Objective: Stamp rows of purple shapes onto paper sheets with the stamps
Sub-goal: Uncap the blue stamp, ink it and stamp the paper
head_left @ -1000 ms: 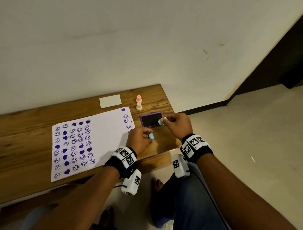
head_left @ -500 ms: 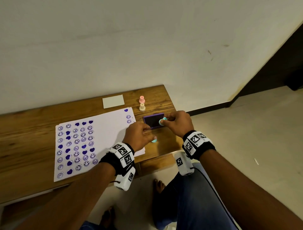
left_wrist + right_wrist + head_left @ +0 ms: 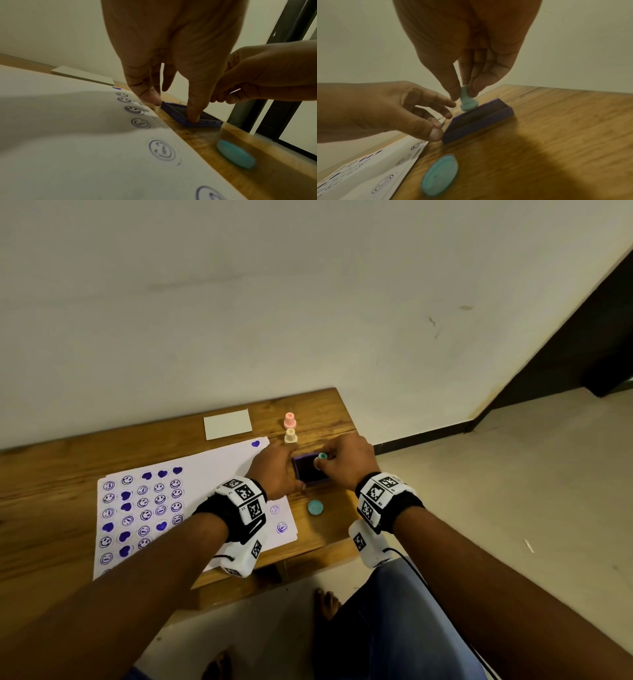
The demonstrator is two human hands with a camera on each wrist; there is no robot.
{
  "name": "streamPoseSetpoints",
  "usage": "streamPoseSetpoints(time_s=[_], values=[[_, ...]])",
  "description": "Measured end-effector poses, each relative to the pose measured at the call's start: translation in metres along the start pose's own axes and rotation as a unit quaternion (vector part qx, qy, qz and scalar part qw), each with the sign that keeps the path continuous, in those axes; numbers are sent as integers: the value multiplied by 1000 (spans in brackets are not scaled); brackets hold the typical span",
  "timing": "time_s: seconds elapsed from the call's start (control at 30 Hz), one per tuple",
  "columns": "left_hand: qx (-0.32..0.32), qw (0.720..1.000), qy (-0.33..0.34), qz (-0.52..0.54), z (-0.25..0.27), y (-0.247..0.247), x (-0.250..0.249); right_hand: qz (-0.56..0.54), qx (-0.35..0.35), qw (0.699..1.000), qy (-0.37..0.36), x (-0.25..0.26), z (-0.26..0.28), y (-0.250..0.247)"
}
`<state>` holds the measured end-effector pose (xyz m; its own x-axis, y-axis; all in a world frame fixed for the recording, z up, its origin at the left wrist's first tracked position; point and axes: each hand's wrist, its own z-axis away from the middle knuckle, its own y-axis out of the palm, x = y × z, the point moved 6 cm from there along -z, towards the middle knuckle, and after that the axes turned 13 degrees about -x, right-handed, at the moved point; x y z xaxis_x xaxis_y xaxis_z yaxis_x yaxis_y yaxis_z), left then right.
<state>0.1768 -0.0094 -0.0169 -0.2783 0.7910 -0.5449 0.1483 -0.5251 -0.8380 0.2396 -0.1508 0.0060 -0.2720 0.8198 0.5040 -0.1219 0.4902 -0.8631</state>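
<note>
A person sits at a wooden table (image 3: 41, 481) set against a pale wall, seen from above with both forearms reaching forward. The right hand (image 3: 346, 462) pinches the narrow handle of a teal stamp (image 3: 467, 100) between thumb and fingertips, holding it upright with its round base down on the far end of a purple ink pad (image 3: 310, 470), a shallow open rectangular tray. The left hand (image 3: 277, 470) steadies that ink pad from its 9 o'clock side: the thumb (image 3: 435, 133) presses the near corner and a finger touches the far left corner, the fingers spread and only lightly bent, gripping nothing. At 6 o'clock from the ink pad, near it on bare wood, lies a round teal cap (image 3: 315, 507), flat and apart from both hands. At 9 o'clock from the ink pad lies a white paper sheet (image 3: 219, 470), its right edge just beside the tray. The sheet's left half carries rows of purple smiley faces mixed with solid purple hearts; a single column of smileys runs down the right edge, with one heart at its top corner. At 12 o'clock from the ink pad two more stamps stand upright, a cream stamp (image 3: 290, 436) nearer and a pink stamp (image 3: 289, 420) just behind it. At 11 o'clock, near the wall, lies a small blank white card (image 3: 227, 423). Both wrists wear black bands with white marker blocks.
</note>
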Motion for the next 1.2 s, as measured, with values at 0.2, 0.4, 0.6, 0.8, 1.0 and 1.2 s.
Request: streamPoseSetpoints(time_s=[0.2,0.4,0.6,0.8,1.0,1.2], values=[[15,999,12,-35,-6,3,0,9,10,1000,-24,5,2,8],[12,999,10,-29,-9,5,2,26,18,999,-25,8,-2,9],[15,1000,-5,-7,-10,6,5,71,76,995,-2,12,-18,10],[21,1000,-21,-5,-13,9,4,70,97,992,26,8,-31,14],[21,999,-24,-6,-14,6,3,45,89,994,45,4,-30,17],[10,1000,-23,-5,-5,3,-2,37,77,995,51,6,-24,14]])
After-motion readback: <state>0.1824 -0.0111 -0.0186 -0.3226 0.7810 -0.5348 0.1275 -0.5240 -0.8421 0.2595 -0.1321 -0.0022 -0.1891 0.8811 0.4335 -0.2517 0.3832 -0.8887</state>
